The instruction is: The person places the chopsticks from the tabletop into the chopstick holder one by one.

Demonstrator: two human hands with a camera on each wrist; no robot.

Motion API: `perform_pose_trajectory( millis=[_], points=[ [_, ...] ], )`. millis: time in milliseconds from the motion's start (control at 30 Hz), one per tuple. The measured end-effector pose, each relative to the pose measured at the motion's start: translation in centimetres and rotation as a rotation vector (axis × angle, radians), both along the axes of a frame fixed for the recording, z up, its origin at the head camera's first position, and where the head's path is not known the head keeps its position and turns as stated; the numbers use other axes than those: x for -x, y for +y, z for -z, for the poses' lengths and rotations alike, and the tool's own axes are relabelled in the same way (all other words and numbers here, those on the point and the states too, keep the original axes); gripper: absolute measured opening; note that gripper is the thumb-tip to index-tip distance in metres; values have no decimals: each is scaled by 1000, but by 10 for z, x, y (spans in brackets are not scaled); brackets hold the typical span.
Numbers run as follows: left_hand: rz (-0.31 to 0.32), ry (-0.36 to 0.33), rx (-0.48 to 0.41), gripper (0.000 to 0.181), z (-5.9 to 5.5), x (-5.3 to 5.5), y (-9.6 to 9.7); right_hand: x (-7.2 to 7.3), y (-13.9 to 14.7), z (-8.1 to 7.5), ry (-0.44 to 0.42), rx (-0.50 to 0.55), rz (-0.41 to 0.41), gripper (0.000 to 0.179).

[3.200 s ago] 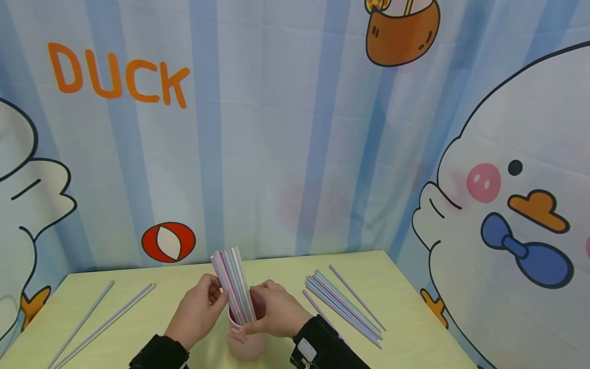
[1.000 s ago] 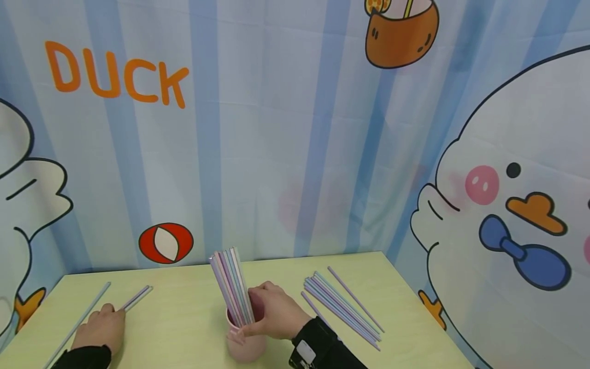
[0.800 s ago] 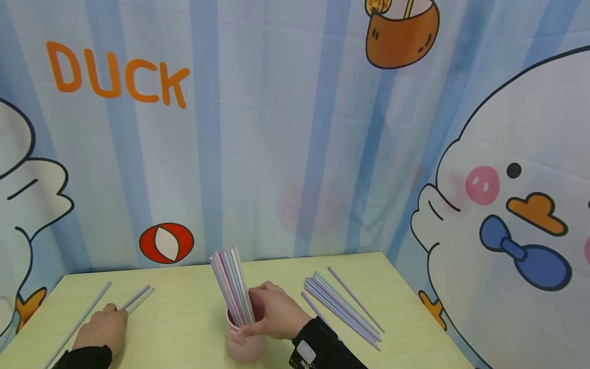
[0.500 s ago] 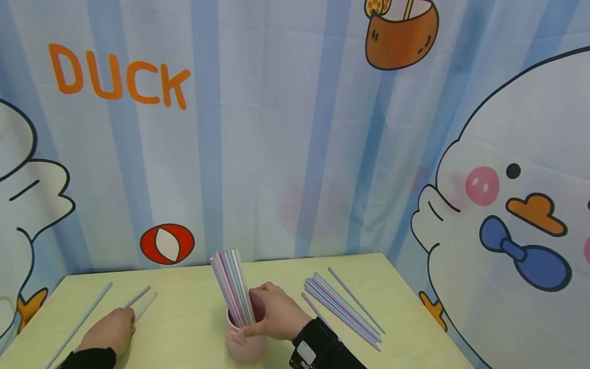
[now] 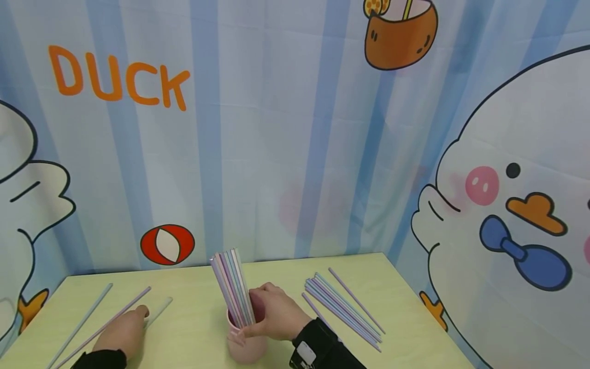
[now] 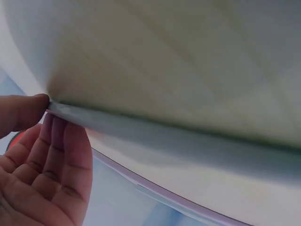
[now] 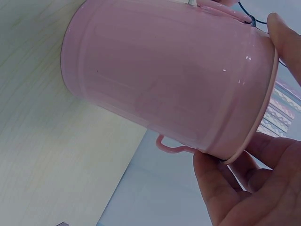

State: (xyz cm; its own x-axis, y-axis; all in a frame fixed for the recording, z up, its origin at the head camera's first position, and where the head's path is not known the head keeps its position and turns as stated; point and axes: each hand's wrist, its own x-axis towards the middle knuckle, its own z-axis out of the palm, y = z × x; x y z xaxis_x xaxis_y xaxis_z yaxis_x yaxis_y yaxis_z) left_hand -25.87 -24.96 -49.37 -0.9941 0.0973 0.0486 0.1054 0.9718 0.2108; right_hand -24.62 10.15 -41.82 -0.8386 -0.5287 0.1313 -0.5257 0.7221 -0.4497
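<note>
My left hand (image 5: pixel 124 332) is low over the left part of the table. Its thumb and fingertips pinch a pale green straw (image 5: pixel 160 311), which shows as a broad blurred band in the left wrist view. A purple straw (image 5: pixel 137 295) lies just left of that hand, partly covered by it. My right hand (image 5: pixel 278 313) grips the rim of a small pink pail (image 7: pixel 164 75), thumb on one side and fingers on the other. A bundle of pastel straws (image 5: pixel 232 287) stands in the pail, leaning left; their lower ends are hidden inside.
A blue-green straw (image 5: pixel 83 323) lies at the far left of the pale yellow table (image 5: pixel 193 292). Right of the pail is a loose pile of straws (image 5: pixel 343 310), with a single purple straw (image 5: pixel 357 300) beside it. A printed curtain (image 5: pixel 272 154) hangs behind the table.
My left hand has left the bundle in the pail and gone to the straws on the left. It has drawn the pale straw rightward, away from the purple one. The right hand stays put.
</note>
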Motion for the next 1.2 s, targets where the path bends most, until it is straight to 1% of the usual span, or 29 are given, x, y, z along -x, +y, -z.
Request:
perform_pose_trajectory(
  millis=[167, 333, 433, 500, 633, 800, 1000, 1200],
  points=[
    [0, -34, -78, 30, -6, 1, 10, 1, 0, 0, 0, -5, 0, 76],
    [-5, -11, -121, 35, -16, 3, 19, 1, -1, 0, -16, -10, 9, 77],
    [-9, 22, -156, 38, -25, 3, 25, 1, -2, -1, -20, -9, 13, 76],
    [-17, 42, -186, 41, -32, 1, 28, 1, -2, -1, -25, -7, 16, 76],
    [-30, 72, -285, 45, -52, -5, 34, 0, -2, -1, -33, -1, 22, 77],
    [-45, 102, -395, 45, -75, -11, 39, 0, -2, -1, -40, 3, 25, 77],
    [-55, 157, -474, 43, -97, -17, 46, 0, -2, -1, -33, 1, 21, 77],
    [-27, 229, -561, 37, -116, -25, 57, 1, -2, 0, -35, 7, 13, 76]
  ],
)
